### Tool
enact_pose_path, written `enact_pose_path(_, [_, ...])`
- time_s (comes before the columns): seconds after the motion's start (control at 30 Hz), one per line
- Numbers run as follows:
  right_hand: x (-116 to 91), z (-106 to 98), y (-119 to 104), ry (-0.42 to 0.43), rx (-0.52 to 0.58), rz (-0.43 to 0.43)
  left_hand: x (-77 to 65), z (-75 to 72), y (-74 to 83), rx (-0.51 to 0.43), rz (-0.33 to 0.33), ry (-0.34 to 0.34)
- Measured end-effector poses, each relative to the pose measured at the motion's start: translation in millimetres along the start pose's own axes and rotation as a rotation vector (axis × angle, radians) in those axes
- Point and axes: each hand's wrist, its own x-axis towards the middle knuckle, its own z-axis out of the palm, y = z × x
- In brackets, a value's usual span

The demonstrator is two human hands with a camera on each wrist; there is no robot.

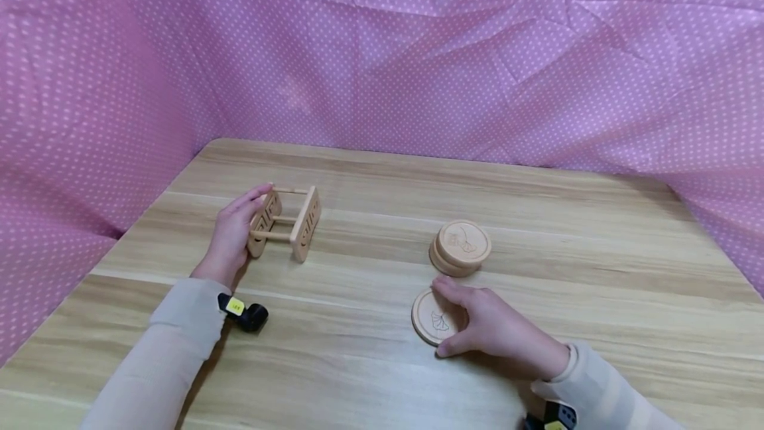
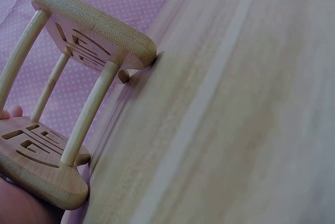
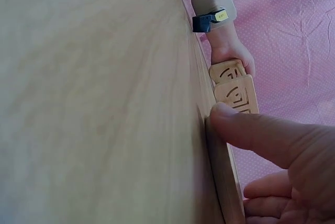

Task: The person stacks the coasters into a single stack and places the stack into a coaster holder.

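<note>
Toward the left of the table, my left hand (image 1: pixel 229 237) grips the near side panel of a wooden coaster rack (image 1: pixel 306 224). The rack has two panels with cut-out patterns joined by thin rods; in the left wrist view its rods (image 2: pixel 90 114) show up close. My right hand (image 1: pixel 498 327) spans a round wooden coaster (image 1: pixel 431 316) engraved with a leaf, thumb at its near edge and fingers at its far edge. From the right wrist view, the thumb (image 3: pixel 256 132) lies over the coaster's rim. Just behind, a stack of similar coasters (image 1: pixel 462 244) sits slightly offset.
The light wood-grain table (image 1: pixel 334 350) stretches around both hands. Pink dotted cloth (image 1: pixel 382 52) hangs along its back and sides. Each wrist wears a small black camera, such as the left one (image 1: pixel 243 314).
</note>
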Motion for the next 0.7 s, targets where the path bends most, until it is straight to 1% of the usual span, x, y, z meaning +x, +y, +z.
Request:
enact_pose_path(0.27, [0.9, 3.2, 1.2, -0.019, -0.027, -0.005, 0.9, 0.1, -0.1, -0.004, 0.001, 0.004])
enact_pose_path(0.5, [0.4, 4.1, 1.4, -0.003, -0.065, -0.022, 1.0, -0.3, -1.2, -0.010, 0.000, 0.004])
enact_pose_path(0.7, [0.8, 4.6, 1.3, 0.017, -0.080, -0.012, 1.0, -0.7, -0.9, -0.005, 0.003, -0.002])
